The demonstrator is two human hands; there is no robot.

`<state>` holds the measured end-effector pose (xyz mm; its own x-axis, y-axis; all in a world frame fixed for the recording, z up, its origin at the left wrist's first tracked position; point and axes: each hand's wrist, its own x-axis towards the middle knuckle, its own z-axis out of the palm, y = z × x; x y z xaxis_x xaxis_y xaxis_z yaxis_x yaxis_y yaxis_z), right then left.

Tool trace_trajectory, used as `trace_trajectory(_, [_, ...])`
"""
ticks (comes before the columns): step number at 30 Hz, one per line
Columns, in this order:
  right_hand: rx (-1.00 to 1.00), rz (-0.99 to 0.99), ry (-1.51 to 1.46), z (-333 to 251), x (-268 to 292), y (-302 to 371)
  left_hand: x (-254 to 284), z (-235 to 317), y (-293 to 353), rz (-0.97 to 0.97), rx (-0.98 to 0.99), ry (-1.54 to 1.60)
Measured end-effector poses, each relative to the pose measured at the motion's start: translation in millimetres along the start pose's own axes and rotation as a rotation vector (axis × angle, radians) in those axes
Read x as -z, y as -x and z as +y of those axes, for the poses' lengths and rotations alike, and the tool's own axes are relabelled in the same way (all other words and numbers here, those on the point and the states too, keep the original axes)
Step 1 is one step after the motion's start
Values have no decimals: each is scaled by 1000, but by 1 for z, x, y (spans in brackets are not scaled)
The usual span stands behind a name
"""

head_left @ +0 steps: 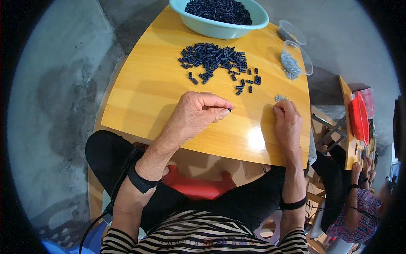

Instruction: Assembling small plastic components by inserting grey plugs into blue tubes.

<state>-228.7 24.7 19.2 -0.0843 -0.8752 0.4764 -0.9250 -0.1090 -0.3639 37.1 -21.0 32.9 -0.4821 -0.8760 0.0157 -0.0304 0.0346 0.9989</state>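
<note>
Between the thumb and forefinger of my left hand (198, 111) is a small black plastic piece (229, 110), mostly covered by the fingertips. My right hand (289, 120) rests low over the table's right side, its fingers drawn together beside a little heap of tiny grey metal parts (280, 98); anything in that pinch is too small to make out. Beyond my hands lies a large pile of short black plastic pieces (213, 56). Several more black pieces (250, 81) are scattered off its right edge.
A light-blue basin (220, 30) full of black pieces stands at the table's far edge. A clear tub lies tipped, spilling grey parts (291, 65); another clear tub (292, 34) is behind it. Right, a person works at another table with a red basin (358, 118). A red stool (198, 184) is below.
</note>
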Motion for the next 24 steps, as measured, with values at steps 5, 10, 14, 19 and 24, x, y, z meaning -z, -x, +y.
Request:
trace_trajectory(5, [-417,-135,-551,-9,13,13,0,9,0,-55,90,64])
trace_trajectory(10, [-580,-215,-1118,-55,21,23,-1,6,2,-133,106,173])
trace_trajectory(14, [-621,-327,-1277,-75,20,31,-4,5,5,-143,58,188])
trace_trajectory(19, [-708,-388,-1515,-90,14,34,-3,9,7,-178,-129,27])
trace_trajectory(24, [-745,-399,-1644,-95,7,38,-3,10,11,-175,-163,-9])
